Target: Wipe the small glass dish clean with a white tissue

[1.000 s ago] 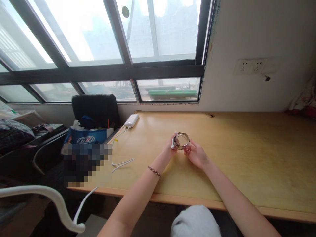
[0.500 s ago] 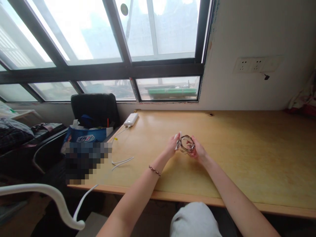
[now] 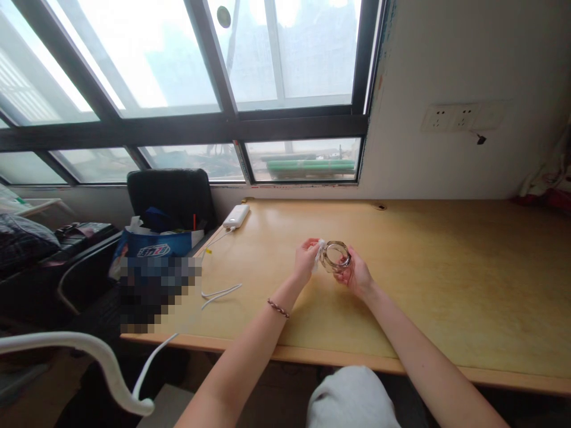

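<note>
Above the desk (image 3: 446,285), a glass cup (image 3: 336,257) sits gripped between both hands.

the wooden desk (image 3: 446,285) bears a white power bank (image 3: 236,216) far left of the fingers (image 3: 311,245) of the left hand (image 3: 305,260), a white cable (image 3: 220,293) nearer.

White power bank (image 3: 236,216) and loose white cable (image 3: 220,293) on the desk's (image 3: 446,285) left — black chair (image 3: 172,193) beside

place: home study/bedroom | cues: long wooden desk (image 3: 446,285), window (image 3: 187,89), wall sockets (image 3: 461,117), office chair (image 3: 172,196)
</note>
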Motion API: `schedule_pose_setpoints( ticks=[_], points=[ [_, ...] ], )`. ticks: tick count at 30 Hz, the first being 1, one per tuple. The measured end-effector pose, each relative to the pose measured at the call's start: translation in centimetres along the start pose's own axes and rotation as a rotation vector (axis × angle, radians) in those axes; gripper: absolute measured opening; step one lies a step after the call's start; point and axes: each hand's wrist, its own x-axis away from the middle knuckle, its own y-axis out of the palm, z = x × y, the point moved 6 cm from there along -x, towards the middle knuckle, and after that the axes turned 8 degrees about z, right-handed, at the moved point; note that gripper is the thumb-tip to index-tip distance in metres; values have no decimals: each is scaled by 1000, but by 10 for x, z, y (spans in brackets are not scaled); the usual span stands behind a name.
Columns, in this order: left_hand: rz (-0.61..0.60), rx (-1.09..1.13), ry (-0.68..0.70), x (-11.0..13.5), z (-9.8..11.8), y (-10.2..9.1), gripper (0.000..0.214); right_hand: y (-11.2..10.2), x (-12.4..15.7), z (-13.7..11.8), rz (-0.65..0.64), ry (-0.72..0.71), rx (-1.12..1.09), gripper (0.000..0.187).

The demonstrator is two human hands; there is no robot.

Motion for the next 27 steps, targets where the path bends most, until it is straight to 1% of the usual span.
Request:
schedule_pose_setpoints(
  ticks=[2, 6, 8, 10, 15, 18, 20, 23, 27],
  points=[
    [18, -56, 37, 2, 0, 1, 23, 3, 3, -5, -20, -31, -76, 32],
    [92, -156, 212, 12, 10, 3, 23, 3, 3, -11, -67, -81, -164, 29],
    [122, -236, 288, 18, 15, 3, 20, -1, 0, -11, -46, -97, -175, 27],
    [115, -352, 350, 24, 18, 4, 18, -5, -3, -10, -18, -101, -201, 26],
    [-16, -592, 515, 38, 20, 15, 11, -13, -10, -6, 51, -65, -274, 28],
    [-122, -638, 650, 48, 27, 25, 14, -18, -10, -3, 102, -28, -220, 30],
    [-172, -629, 709, 54, 33, 29, 17, -20, -10, -2, 121, -32, -162, 31],
    [-229, -632, 760, 60, 39, 34, 19, -19, -10, -2, 99, -51, -128, 31],
    [-273, -744, 848, 66, 37, 40, 22, -18, -14, 1, 73, -57, -140, 33]
  ],
)
